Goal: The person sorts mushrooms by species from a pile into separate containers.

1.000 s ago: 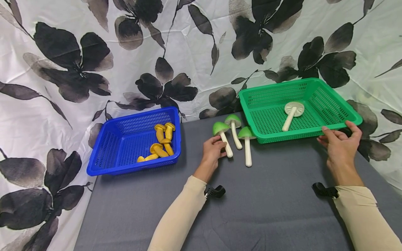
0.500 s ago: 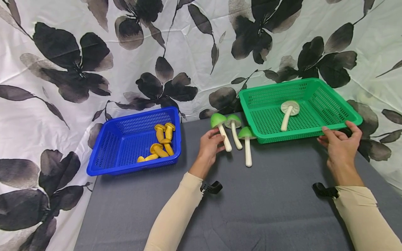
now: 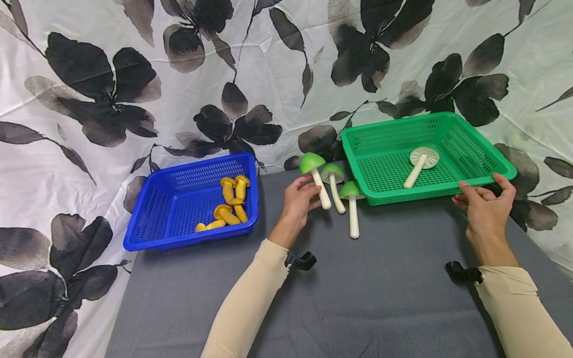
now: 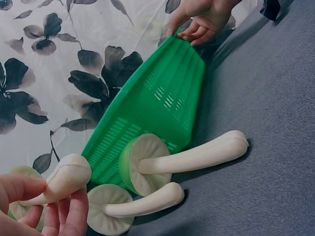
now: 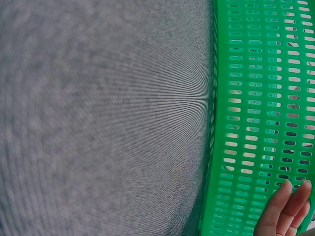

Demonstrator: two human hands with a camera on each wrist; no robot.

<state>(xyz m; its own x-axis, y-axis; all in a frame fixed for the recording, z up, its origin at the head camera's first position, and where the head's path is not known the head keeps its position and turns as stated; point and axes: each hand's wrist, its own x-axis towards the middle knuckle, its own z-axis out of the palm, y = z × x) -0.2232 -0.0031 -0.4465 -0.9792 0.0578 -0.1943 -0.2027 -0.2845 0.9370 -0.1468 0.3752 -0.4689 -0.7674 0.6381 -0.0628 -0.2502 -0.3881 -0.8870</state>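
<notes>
My left hand [image 3: 297, 201] pinches the pale stem of a green-capped mushroom [image 3: 311, 162], its cap tilted away from me. The left wrist view shows the stem end of this mushroom [image 4: 74, 172] between thumb and fingers. Close to its right, two more green-capped mushrooms [image 3: 333, 181] [image 3: 354, 216] lie on the grey cloth. Over at the right, my right hand [image 3: 488, 214] grips the front right corner rim of a green basket [image 3: 389, 197]. Inside that basket lies another green-type mushroom [image 3: 421, 161], its pale gilled underside showing. The right wrist view has fingers [image 5: 278, 206] against the slotted basket wall [image 5: 231, 201].
A blue basket [image 3: 154, 243] with several yellow mushrooms [image 3: 226, 214] stands at the left. Behind the table hangs a white cloth [image 3: 268, 69] with dark flowers. Grey cloth [image 3: 358, 298] covers the table between my forearms.
The left hand has raised the mushroom and shifted it slightly away from me. In the green basket the mushroom rolled left, then back right. My right hand has stayed at the rim.
</notes>
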